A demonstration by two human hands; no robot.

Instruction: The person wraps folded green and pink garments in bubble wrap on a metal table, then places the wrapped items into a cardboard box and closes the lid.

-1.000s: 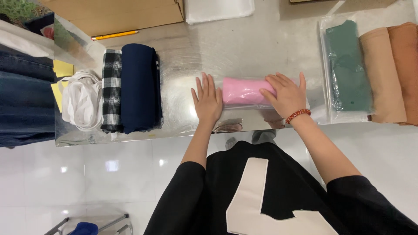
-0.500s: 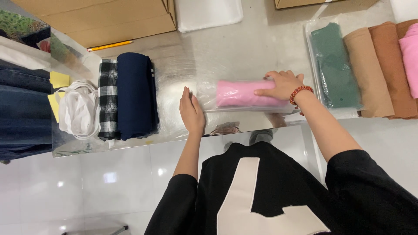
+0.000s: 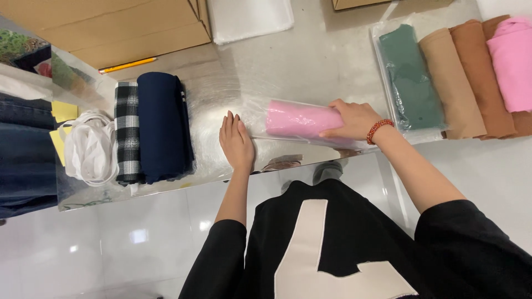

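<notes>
A rolled pink cloth (image 3: 299,119) lies inside a clear plastic bag (image 3: 260,124) on the shiny metal table (image 3: 299,66). My right hand (image 3: 354,119), with a red bead bracelet at the wrist, rests on the roll's right end and grips it. My left hand (image 3: 235,141) lies flat, fingers together, on the table at the bag's left open end, holding nothing. A folded navy cloth (image 3: 163,124) and a black-and-white plaid cloth (image 3: 127,133) lie to the left.
A bagged green cloth (image 3: 410,75), tan (image 3: 443,83), brown (image 3: 476,77) and pink (image 3: 512,61) folded cloths lie at right. White straps (image 3: 91,147), jeans (image 3: 25,149), a yellow pencil (image 3: 127,65), cardboard boxes (image 3: 111,27) and a clear bag (image 3: 252,16) surround the table.
My left hand slid left off the pink roll and now lies flat on the table. My right hand stays on the roll's right end, now inside the clear bag.
</notes>
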